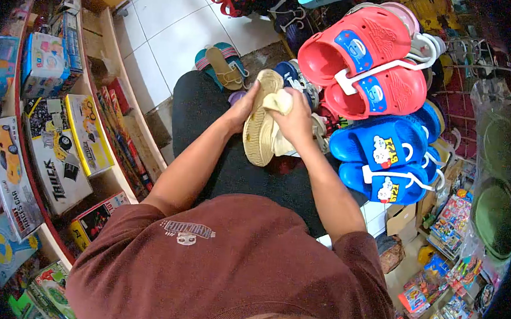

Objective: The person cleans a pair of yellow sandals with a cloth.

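Note:
My left hand (pixel 243 111) is closed around the edge of a beige sandal (pixel 258 142), its ridged sole turned up above my lap. Brownish marks show on that sole. In my right hand (pixel 295 119) a pale yellow cloth (pixel 279 102) is bunched up and pressed against the upper part of the sole. Part of the sandal is hidden behind the cloth and my right fingers. Just beyond my hands, a brown sandal (pixel 225 67) lies on a teal striped one.
Red clogs (pixel 357 60) and blue slides (pixel 386 157) hang on white hooks at my right. On my left, wooden shelves (pixel 124 85) hold boxed toys, including a truck box (pixel 57 157). White floor tiles (pixel 167 20) lie ahead. Packaged toys (pixel 453 215) stand at the lower right.

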### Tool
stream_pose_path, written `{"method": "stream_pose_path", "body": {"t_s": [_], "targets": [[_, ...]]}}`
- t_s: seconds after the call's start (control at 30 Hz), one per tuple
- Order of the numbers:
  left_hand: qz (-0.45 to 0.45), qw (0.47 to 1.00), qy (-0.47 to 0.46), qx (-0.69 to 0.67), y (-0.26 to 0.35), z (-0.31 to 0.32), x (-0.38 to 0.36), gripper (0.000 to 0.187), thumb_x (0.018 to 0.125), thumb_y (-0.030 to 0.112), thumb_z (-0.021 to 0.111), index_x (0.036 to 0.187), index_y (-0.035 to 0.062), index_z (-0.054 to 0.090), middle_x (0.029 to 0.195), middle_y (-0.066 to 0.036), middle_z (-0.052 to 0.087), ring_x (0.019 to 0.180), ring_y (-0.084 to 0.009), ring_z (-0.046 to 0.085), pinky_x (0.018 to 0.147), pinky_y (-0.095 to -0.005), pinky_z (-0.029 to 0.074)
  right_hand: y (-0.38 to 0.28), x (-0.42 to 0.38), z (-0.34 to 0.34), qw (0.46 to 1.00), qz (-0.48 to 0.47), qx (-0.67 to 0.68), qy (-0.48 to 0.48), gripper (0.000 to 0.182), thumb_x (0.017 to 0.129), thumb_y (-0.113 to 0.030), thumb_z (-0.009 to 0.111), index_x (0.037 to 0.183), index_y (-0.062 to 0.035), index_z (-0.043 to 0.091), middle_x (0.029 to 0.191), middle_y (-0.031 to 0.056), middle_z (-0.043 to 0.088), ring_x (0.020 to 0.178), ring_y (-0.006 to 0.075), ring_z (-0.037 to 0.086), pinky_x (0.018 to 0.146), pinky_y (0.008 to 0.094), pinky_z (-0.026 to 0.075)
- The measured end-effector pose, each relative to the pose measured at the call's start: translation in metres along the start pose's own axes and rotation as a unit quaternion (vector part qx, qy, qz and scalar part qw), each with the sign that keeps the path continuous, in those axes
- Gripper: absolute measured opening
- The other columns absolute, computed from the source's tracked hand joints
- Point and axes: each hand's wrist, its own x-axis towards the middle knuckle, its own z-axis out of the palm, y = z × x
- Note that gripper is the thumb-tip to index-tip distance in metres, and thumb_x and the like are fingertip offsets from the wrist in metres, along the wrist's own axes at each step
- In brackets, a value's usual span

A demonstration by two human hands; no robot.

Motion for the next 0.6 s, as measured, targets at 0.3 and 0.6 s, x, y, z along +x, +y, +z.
{"method": "stream_pose_path", "body": {"t_s": [0.3, 0.6], "targets": [[0.009, 0.999, -0.005, -0.043, -0.004, -0.021, 0.007, 0.067, 0.099, 0.061, 0.027, 0.131, 0.0070, 0.052, 0.117, -0.014, 0.063, 0.101, -0.0265, 0.065, 0.089, -0.0418, 0.054, 0.016, 0.005, 0.003, 0.996, -0.084, -0.031, 0.007, 0.056, 0.068, -0.019, 0.081, 0.120, -0.0072, 0.062, 0.121, 0.0160, 0.058, 0.110, 0.0341, 0.057, 0.098, 0.0406, 0.046], [0.290, 0.921, 0.121, -0.230, 0.058, -0.091, -0.028, 0.076, 0.092, 0.064, 0.022, 0.119, 0.0019, 0.056, 0.108, -0.021, 0.063, 0.103, -0.0393, 0.060, 0.097, -0.0540, 0.046, 0.036, -0.004, -0.014, 0.962, 0.093, 0.257, 0.021, 0.045, 0.091, -0.032, 0.063, 0.124, -0.0022, 0.058, 0.112, 0.0125, 0.065, 0.099, 0.0209, 0.063, 0.087, 0.0332, 0.049]]}}
